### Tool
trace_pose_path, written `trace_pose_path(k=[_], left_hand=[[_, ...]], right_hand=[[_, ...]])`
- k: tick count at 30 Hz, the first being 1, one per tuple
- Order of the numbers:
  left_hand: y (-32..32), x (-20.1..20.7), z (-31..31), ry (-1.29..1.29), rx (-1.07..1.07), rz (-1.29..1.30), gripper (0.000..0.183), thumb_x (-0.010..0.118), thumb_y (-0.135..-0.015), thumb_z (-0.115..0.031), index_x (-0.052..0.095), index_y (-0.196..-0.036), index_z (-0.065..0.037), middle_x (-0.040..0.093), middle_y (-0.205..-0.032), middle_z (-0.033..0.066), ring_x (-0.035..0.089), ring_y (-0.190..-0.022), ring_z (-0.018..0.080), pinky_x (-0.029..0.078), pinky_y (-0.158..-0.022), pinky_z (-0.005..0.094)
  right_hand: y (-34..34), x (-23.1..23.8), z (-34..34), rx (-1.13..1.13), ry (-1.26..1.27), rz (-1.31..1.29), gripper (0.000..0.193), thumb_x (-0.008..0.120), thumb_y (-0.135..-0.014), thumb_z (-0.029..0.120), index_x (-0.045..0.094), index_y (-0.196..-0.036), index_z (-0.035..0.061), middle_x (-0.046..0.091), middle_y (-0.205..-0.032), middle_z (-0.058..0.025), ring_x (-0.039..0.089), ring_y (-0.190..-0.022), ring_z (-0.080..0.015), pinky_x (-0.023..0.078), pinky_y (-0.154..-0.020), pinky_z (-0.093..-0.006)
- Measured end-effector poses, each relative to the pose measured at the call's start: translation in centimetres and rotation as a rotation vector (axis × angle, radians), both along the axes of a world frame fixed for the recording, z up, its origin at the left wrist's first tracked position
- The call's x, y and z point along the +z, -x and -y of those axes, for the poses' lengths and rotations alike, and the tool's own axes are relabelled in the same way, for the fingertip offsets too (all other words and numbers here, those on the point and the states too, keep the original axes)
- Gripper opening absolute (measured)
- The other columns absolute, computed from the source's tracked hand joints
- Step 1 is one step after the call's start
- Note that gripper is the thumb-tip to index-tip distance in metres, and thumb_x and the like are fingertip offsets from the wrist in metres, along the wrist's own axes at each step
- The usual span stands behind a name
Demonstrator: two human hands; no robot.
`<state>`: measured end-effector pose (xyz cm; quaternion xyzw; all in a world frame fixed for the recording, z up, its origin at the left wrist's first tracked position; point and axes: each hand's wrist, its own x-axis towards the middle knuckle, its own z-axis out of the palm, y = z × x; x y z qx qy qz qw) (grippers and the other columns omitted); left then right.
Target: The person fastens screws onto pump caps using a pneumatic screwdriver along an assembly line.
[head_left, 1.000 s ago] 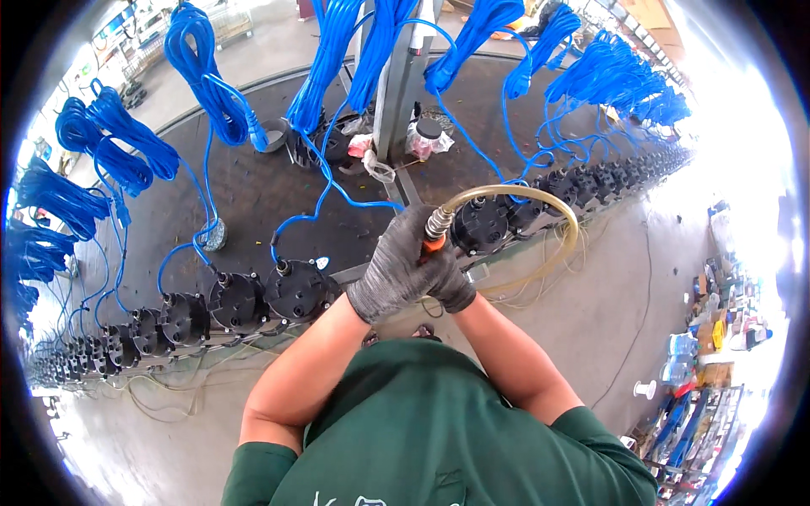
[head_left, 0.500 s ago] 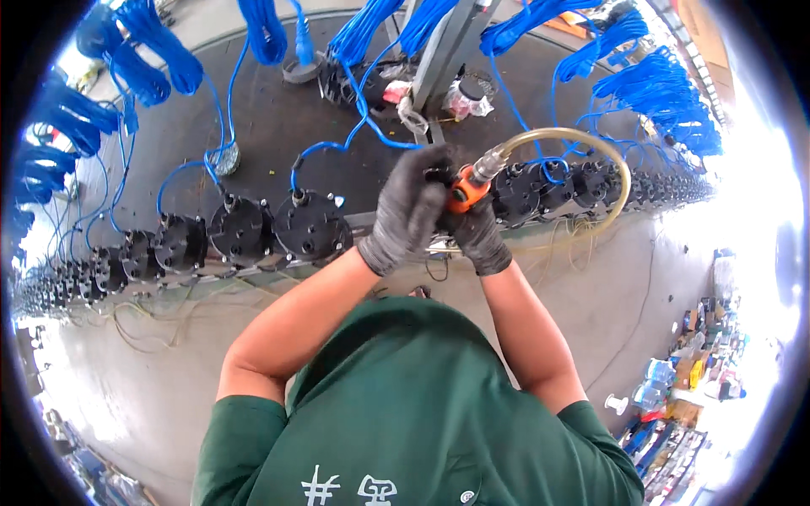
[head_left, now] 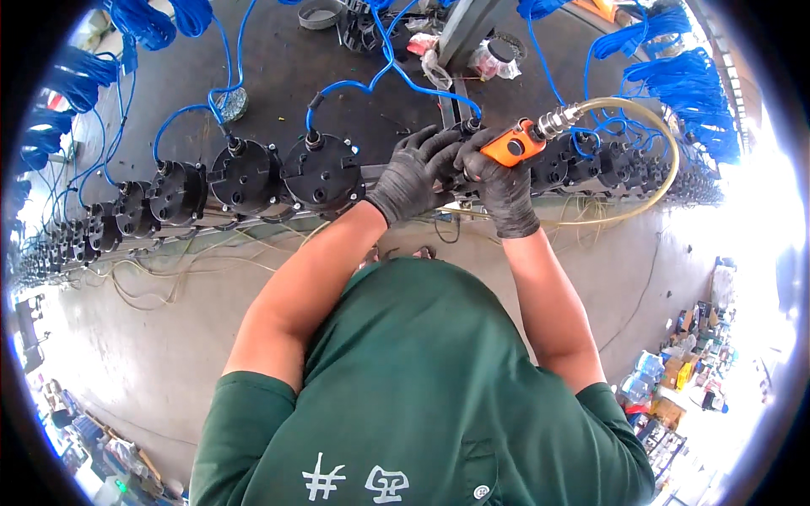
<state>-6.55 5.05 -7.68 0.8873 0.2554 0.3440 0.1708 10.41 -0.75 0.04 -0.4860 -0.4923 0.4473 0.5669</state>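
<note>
From where I stand, the orange tool [head_left: 513, 145] now sits farther right, apart from the left gloved hand [head_left: 413, 173], seemingly leaving that hand freer to work. The right gloved hand [head_left: 506, 181] is wrapped round the tool, whose hose [head_left: 675, 160] loops rightward. The left's fingers bend near 1 black connector [head_left: 470, 126]; whether they grip, I cannot tell. Black housings [head_left: 322, 173] line the table's [head_left: 278, 76] near edge, crowding sideways movement, with more room beyond the row

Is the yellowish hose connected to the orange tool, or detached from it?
Connected: the yellowish hose joins a metal coupling fitted on the orange tool.
</note>
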Motion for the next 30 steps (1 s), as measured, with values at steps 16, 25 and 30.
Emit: trace_pose_path(k=[16,25,30], left_hand=[[-1.0,0.1,0.0,-0.148,0.022,0.111,0.084,0.081,-0.067,-0.045,0.051,-0.133,-0.003,0.053,-0.137,0.0197,0.053,-0.124,0.0427,0.042,-0.108,0.056],[-0.9,0.2,-0.1,-0.18,0.016,0.093,0.075,0.079,-0.069,-0.036,0.053,-0.134,-0.01,0.054,-0.136,0.0121,0.05,-0.129,0.0356,0.041,-0.107,0.0544],[-1.7,2.7,0.0,0.05,-0.047,0.1,0.075,0.08,-0.067,-0.029,0.054,-0.135,-0.01,0.054,-0.137,0.0145,0.051,-0.127,0.0402,0.043,-0.105,0.0525]], right_hand=[[0.7,0.1,0.4,-0.081,0.006,-0.043,0.034,0.075,-0.076,0.0,0.058,-0.105,0.008,0.067,-0.097,-0.0023,0.066,-0.085,-0.0155,0.056,-0.075,-0.03],[2.8,2.4,0.8,-0.053,-0.025,0.066,0.015,0.074,-0.077,0.004,0.066,-0.089,0.0069,0.071,-0.087,-0.0004,0.065,-0.075,-0.013,0.055,-0.07,-0.0293],[-2.5,-5.5,0.5,0.18,-0.074,-0.438,0.033,0.055,-0.101,0.025,0.048,-0.129,0.0097,0.056,-0.125,-0.0074,0.053,-0.118,-0.019,0.045,-0.104,-0.039]])
